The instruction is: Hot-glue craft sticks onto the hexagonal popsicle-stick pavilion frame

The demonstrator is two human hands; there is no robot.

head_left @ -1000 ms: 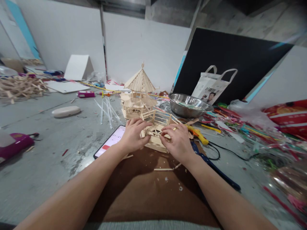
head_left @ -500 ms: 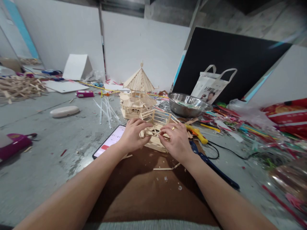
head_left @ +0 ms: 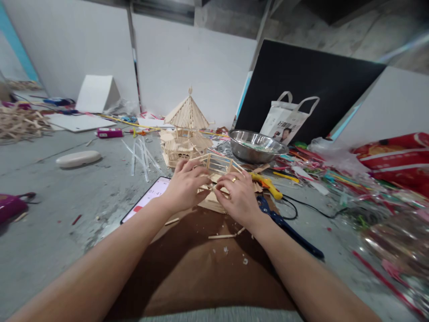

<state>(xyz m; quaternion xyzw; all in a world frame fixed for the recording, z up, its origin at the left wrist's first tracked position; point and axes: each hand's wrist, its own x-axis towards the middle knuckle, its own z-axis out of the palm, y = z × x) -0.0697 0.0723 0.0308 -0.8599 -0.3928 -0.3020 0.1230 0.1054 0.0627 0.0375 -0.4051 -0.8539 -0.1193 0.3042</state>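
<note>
A small open frame of thin wooden sticks (head_left: 219, 166) on a slatted base (head_left: 212, 205) stands between my two hands. At its near side, my right hand (head_left: 238, 197), with a ring on one finger, pinches a thin wooden stick (head_left: 213, 187). My left hand (head_left: 187, 188) curls in from the other side, thumb and fingertips closed at the same stick. The fingers cover much of the frame. Just behind stands a wooden-stick pavilion (head_left: 187, 120) with a pointed roof.
Left of the frame lies a phone (head_left: 147, 197); clear glue sticks (head_left: 140, 156) are behind it. To the right are a yellow glue gun (head_left: 271, 188), dark-blue-handled cutters (head_left: 295, 235), a steel bowl (head_left: 258, 152) and a heap of plastic scraps. Loose sticks (head_left: 223, 236) lie on the brown board (head_left: 201, 277).
My view has turned slightly right, so the surroundings sit further left. My left fingertips have come closer to my right ones at the frame's near side.
</note>
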